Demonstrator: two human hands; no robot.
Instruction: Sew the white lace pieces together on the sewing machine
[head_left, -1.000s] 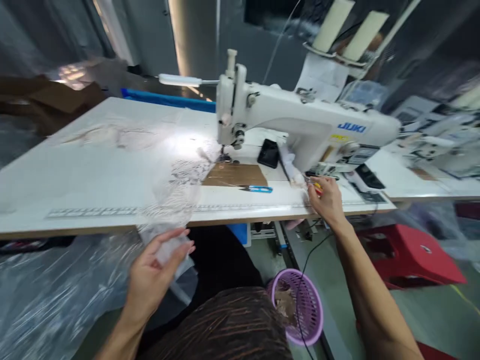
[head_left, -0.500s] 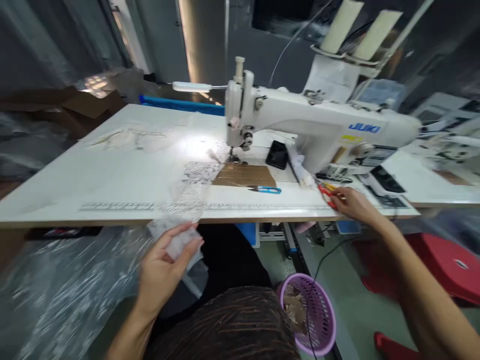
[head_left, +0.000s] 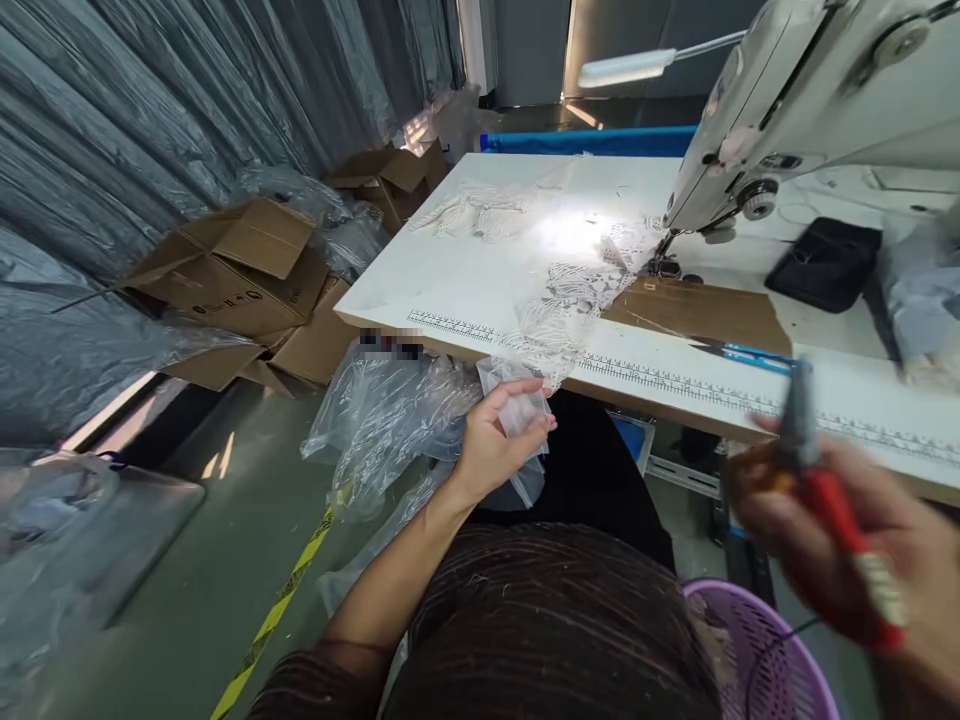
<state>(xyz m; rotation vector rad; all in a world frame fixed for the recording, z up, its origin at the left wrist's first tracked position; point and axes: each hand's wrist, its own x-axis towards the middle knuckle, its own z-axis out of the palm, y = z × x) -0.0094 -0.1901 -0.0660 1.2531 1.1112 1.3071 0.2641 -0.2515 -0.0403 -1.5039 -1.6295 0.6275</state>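
Observation:
My left hand [head_left: 504,432] is closed on the end of a white lace fabric [head_left: 555,310], just below the table's front edge. The lace runs up over the edge toward the needle of a white sewing machine [head_left: 750,150]. A blurred pair of red-handled scissors [head_left: 844,520] is gripped in my right hand [head_left: 885,500], raised in front of the table on the right with its grey metal end upward. Blue thread snips [head_left: 757,357] lie on the table by a brown cardboard piece [head_left: 697,312].
A white table [head_left: 450,270] carries a printed ruler and loose lace scraps [head_left: 480,210]. A black pouch-like item [head_left: 825,262] lies beside the machine. Cardboard boxes [head_left: 240,275] and clear plastic [head_left: 397,410] are at left. A purple basket [head_left: 795,660] stands below right.
My right hand has picked the scissors up off the table and brought them nearer. The view has swung left and closer; my left hand still holds the lace.

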